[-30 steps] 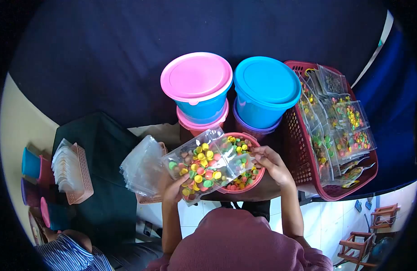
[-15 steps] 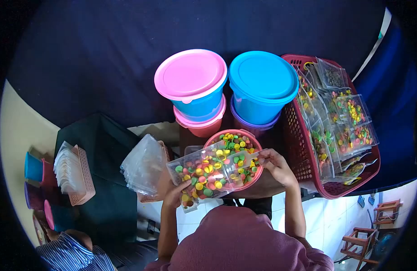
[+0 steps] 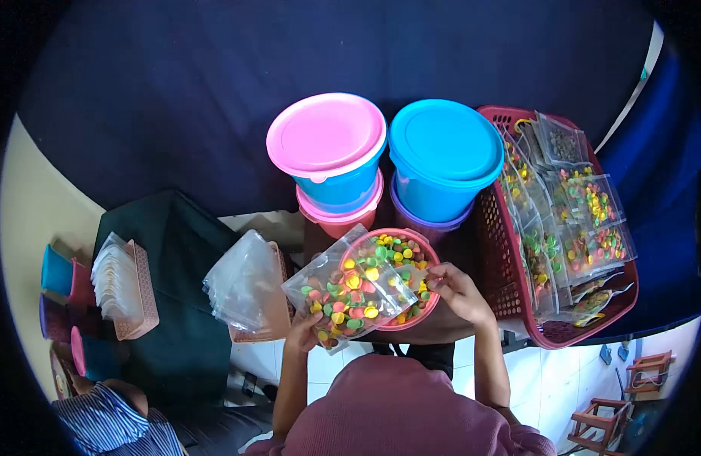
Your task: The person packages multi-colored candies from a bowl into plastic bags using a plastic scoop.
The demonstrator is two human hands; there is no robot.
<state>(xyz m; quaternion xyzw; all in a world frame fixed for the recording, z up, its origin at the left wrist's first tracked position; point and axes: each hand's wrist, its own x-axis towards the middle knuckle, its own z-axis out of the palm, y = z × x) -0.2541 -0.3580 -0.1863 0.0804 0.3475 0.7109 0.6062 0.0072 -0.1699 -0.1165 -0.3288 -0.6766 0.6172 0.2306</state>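
My left hand (image 3: 303,331) grips the lower left edge of a clear plastic bag (image 3: 350,298) partly filled with green, yellow, red and brown round pieces. The bag lies tilted over the left part of a pink tub (image 3: 432,305) full of the same pieces. My right hand (image 3: 458,290) is at the tub's right rim, its fingers closed on a small flat translucent piece (image 3: 419,278) whose left end meets the bag's right side. Whether that piece is part of the bag, I cannot tell.
Stacked tubs with pink (image 3: 327,135) and blue (image 3: 446,141) lids stand behind. A red basket (image 3: 544,334) of filled bags is at right. Empty bags (image 3: 245,281) lie in a pink basket (image 3: 265,333) at left. Another person's striped sleeve (image 3: 107,418) shows lower left.
The bag's right end has drawn back to the left, and its pieces have shifted. My right hand is slightly lower. The whole view has moved a little, so the tubs appear lower.
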